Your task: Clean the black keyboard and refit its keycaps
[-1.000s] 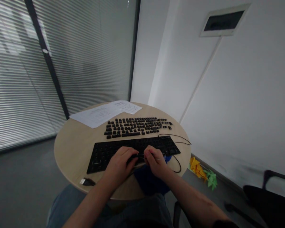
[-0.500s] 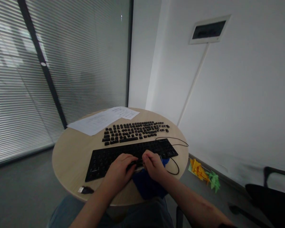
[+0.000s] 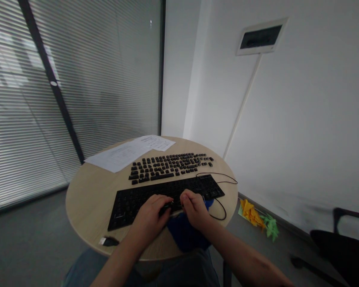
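A black keyboard with its keycaps off lies slantwise on the round table. My left hand is closed at the keyboard's front edge, fingers over the top and thumb at the near side. Close to its right, my right hand is pinched shut low over the same edge; what its fingers hold is too small and dark to make out. A dark blue cloth lies under my right hand and wrist. Behind the keyboard, several loose black keycaps are laid out in rows.
Printed papers lie at the table's back left. A USB plug rests near the front left edge of the table. A thin black cable loops at the right. Orange paper and a black chair are beyond the table.
My hands stay at the keyboard's front edge, with only a slight shift of the right fingers. The whole view has moved a little.
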Demonstrator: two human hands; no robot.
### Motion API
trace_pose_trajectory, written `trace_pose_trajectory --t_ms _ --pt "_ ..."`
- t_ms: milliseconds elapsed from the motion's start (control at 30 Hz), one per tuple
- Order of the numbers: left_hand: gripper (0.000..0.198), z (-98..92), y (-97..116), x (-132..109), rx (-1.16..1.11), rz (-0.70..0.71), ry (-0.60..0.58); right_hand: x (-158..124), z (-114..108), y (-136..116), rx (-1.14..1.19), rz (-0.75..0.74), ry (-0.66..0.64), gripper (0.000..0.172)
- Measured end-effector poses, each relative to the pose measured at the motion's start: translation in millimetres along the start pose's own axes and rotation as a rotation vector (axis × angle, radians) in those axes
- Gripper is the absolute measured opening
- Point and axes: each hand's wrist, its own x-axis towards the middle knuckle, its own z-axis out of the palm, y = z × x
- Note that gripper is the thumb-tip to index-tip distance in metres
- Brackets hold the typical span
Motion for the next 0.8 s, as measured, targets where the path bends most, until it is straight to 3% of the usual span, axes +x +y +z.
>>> trace_pose_trajectory --t_ms 267,433,600,800 --pt "0.025 -3.0 0.1 -0.2 0.012 0.007 0.067 -1.6 -4.3 -4.8 -0.122 -0.053 0.15 0.038" --pt "0.021 -6.5 1.8 0.8 0.016 0.005 0.115 -0.2 -8.0 -14.3 -0.27 -0.303 0.19 0.036" --pt "0.016 -9.1 3.6 0.0 0.021 0.01 0.189 0.6 -7.2 -16.6 -0.323 -0.394 0.088 0.03" --pt "0.012 -9.0 3.8 -0.9 0.011 0.036 0.19 -0.4 -4.4 -15.4 -0.458 -0.361 -0.028 0.025"
